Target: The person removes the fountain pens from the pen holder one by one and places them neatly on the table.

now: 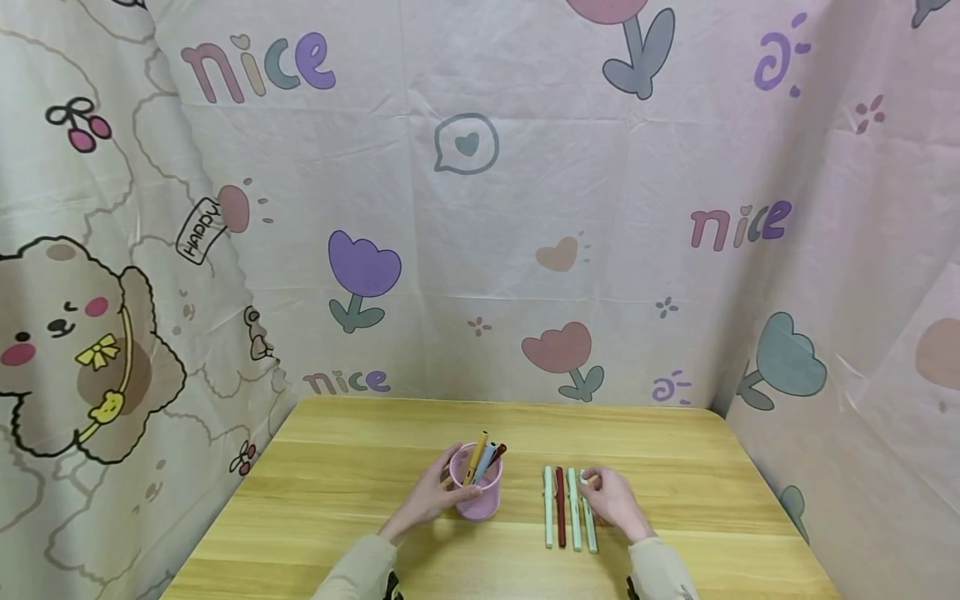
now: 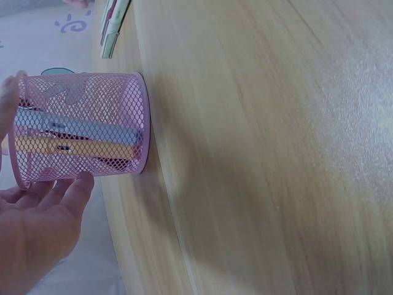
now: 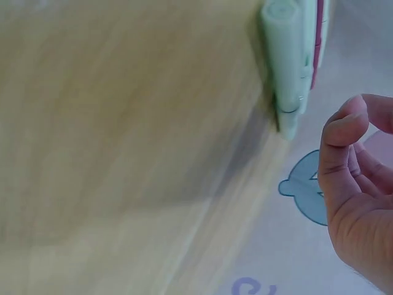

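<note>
A pink mesh pen holder (image 1: 480,504) stands on the table, with a yellow pen (image 1: 476,460), a light blue pen (image 1: 483,464) and a dark red pen in it. My left hand (image 1: 433,493) grips the holder from the left, thumb at the near side and fingers round the far side. To the right lie three light green pens (image 1: 549,508) and a dark red pen (image 1: 561,510), side by side. My right hand (image 1: 611,498) is at the far end of the rightmost green pen (image 1: 591,532). In the right wrist view its thumb and bent fingers (image 3: 344,132) come together beside the pens, with nothing visible between them.
The wooden table (image 1: 352,475) ends at a printed cloth (image 1: 465,250) hanging behind it. More printed cloth (image 1: 885,350) hangs along the right and left sides.
</note>
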Tool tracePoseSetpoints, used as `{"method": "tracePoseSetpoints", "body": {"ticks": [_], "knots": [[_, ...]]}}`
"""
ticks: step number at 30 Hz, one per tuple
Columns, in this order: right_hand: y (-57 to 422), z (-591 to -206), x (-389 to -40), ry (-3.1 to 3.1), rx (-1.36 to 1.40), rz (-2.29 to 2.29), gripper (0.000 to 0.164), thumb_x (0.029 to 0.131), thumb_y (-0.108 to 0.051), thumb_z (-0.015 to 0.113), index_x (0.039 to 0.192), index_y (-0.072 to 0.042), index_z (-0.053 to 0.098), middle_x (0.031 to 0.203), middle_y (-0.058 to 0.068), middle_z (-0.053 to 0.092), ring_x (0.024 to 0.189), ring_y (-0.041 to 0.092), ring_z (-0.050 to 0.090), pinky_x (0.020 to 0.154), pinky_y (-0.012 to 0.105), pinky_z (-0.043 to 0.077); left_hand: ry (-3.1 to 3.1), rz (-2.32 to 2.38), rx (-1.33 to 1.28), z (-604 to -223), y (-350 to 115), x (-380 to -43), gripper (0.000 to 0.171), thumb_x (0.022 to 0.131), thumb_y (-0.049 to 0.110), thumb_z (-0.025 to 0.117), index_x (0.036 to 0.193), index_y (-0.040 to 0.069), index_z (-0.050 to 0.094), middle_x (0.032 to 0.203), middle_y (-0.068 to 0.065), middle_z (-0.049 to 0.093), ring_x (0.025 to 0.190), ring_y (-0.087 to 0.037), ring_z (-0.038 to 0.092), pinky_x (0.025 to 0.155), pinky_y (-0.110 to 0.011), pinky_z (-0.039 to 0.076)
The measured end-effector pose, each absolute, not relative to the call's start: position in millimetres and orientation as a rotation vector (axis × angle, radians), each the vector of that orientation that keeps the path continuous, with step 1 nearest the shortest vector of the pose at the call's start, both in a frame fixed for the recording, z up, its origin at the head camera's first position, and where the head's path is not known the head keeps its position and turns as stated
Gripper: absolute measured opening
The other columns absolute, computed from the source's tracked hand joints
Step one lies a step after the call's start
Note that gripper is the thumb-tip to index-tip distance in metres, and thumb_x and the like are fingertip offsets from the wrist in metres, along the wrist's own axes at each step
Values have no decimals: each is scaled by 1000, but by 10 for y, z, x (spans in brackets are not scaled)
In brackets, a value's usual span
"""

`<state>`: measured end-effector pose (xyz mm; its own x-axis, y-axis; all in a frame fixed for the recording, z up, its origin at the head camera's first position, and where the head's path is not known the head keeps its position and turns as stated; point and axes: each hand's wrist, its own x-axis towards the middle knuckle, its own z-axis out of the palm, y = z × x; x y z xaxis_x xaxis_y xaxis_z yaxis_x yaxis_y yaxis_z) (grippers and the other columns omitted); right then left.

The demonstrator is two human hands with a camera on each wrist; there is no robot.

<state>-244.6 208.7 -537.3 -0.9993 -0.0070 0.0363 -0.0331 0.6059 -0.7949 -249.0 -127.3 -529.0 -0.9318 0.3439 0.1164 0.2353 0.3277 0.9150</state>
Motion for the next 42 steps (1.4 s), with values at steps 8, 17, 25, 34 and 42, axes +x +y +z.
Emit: {"method": "tracePoseSetpoints", "body": {"ticks": [8, 17, 25, 34, 42], "knots": [[1987, -5268, -2439, -2769, 64, 1389, 28, 93, -10, 66, 117, 4, 65, 84, 6, 62, 63, 14, 55, 47, 21, 47, 2479, 1675, 549, -5312, -1279, -2516, 96, 88, 25, 79, 156, -7, 20, 158, -36, 27, 140, -59, 35, 115, -61, 41], [1825, -5146, -2453, -2684, 171, 1384, 21, 89, -7, 69, 109, 1, 68, 80, 3, 63, 62, 8, 56, 51, 19, 48, 2490, 1663, 566, -5310, -1274, -2519, 95, 88, 27, 79, 156, -7, 21, 158, -37, 28, 139, -60, 36, 114, -61, 42], [1641, -5002, -2440, -2605, 304, 1437, 17, 91, -5, 68, 108, -4, 69, 81, 3, 62, 58, 2, 53, 47, 18, 46, 2483, 1687, 543, -5274, -1271, -2489, 93, 87, 21, 79, 156, -6, 23, 157, -36, 30, 139, -59, 38, 114, -60, 43], [1435, -4947, -2503, -2547, 509, 1433, 21, 94, -9, 69, 113, -3, 70, 82, 5, 66, 60, -1, 55, 49, 16, 49, 2496, 1668, 553, -5268, -1271, -2487, 93, 87, 22, 79, 156, -7, 23, 157, -37, 30, 139, -59, 38, 113, -61, 43], [1265, -4952, -2601, -2555, 643, 1400, 27, 97, -15, 66, 120, -2, 68, 84, 6, 68, 61, 4, 59, 50, 17, 51, 2494, 1658, 568, -5278, -1266, -2484, 95, 88, 27, 78, 156, -7, 21, 157, -38, 29, 139, -60, 36, 114, -63, 41]]}}
